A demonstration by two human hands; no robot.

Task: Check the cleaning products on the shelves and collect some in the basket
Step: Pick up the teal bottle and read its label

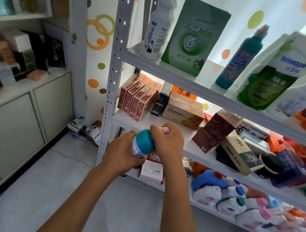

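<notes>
before the shelves (165,134), both hands (145,145) curl tightly around a teal bottle (144,143).

White metal shelf rack (116,60), three tiers visible.
Top: cleaner bottles (153,31), green pouch (192,37). Middle: boxed goods (136,101). Bottom: detergent jugs (230,200).

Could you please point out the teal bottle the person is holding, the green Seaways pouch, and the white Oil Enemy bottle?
teal bottle (144,141): head view, on its rounded teal body.
green Seaways pouch (193,37): head view, front panel centre.
white Oil Enemy bottle (155,33): head view, on its label.
</notes>
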